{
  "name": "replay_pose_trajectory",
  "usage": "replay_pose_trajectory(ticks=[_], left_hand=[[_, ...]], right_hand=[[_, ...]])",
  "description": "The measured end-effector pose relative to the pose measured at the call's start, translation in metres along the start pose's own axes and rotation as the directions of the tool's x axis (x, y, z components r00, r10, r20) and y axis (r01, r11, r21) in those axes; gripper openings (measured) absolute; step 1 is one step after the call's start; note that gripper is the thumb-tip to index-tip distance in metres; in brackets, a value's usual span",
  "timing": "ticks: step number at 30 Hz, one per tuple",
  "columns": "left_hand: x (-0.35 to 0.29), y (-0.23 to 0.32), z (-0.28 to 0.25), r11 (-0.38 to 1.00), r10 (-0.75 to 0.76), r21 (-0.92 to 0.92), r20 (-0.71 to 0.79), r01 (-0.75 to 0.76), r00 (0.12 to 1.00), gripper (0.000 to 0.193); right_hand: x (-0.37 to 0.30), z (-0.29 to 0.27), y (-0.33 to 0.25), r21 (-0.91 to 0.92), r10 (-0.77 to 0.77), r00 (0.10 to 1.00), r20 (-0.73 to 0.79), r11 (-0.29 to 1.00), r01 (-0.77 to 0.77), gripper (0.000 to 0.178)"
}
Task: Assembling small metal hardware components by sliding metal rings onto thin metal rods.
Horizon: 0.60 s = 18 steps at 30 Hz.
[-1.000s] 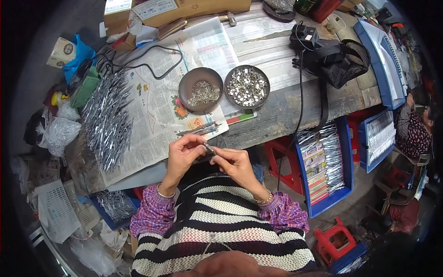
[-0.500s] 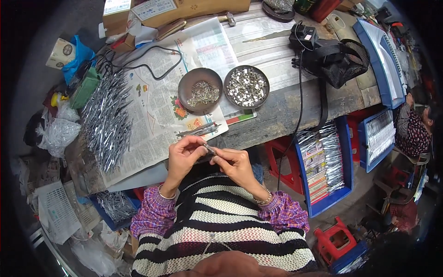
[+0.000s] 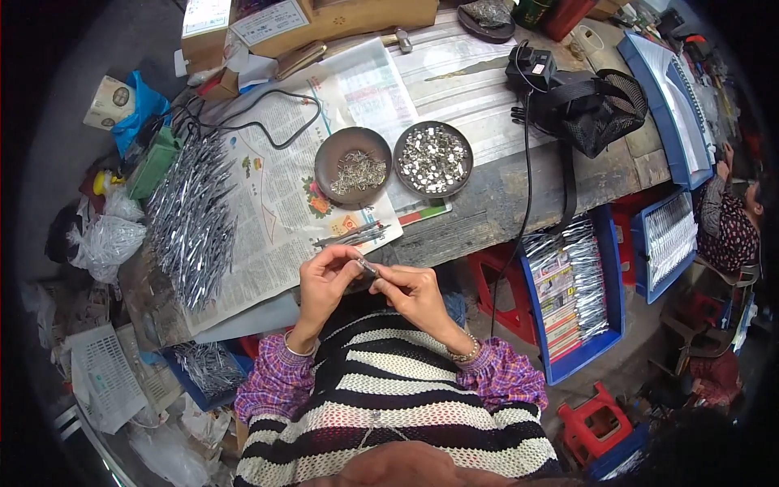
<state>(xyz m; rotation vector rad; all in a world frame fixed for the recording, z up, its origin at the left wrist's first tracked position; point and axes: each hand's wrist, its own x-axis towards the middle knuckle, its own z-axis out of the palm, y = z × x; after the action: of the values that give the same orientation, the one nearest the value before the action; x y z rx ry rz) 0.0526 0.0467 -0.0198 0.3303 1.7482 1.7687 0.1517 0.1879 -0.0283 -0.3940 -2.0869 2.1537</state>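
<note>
Just off the table's near edge, my two hands meet over a small, slim metal piece (image 3: 368,267), its exact kind too small to make out. My left hand (image 3: 323,290) pinches its upper end between thumb and fingers. The lower end sits between the thumb and fingers of my right hand (image 3: 417,299). Beyond them, a few slim dark metal pieces (image 3: 352,236) lie on the newspaper (image 3: 268,183). Behind these stand a round brown dish (image 3: 329,146) of tiny metal pins and a dark dish (image 3: 399,172) filled with small shiny metal bits.
A big heap of slim pointed metal pieces (image 3: 191,219) covers the table's left side. A hammer (image 3: 402,39), a cardboard box (image 3: 357,13) and a black mesh bag (image 3: 604,105) lie farther back. Blue trays (image 3: 620,308) and red stools (image 3: 594,418) stand right; another person (image 3: 730,215) sits beyond.
The view has shifted slightly. Both hands stay together on the metal piece, with only a small shift of the fingers. The person at the right has moved a hand a little.
</note>
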Motion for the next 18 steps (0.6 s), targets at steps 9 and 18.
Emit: replay_pose_trajectory(ticks=[9,18], left_hand=[[0.002,-0.001,0.002,0.998,0.020,0.052,0.000,-0.020,1.000,0.010],[-0.001,0.017,-0.004,0.932,0.057,-0.361,0.026,-0.043,0.998,0.009]], right_hand=[[-0.001,-0.001,0.000,-0.004,-0.067,0.998,0.009,0.998,0.067,0.028],[0.037,-0.061,-0.022,-0.531,-0.352,0.935,-0.053,0.802,0.272,0.022]])
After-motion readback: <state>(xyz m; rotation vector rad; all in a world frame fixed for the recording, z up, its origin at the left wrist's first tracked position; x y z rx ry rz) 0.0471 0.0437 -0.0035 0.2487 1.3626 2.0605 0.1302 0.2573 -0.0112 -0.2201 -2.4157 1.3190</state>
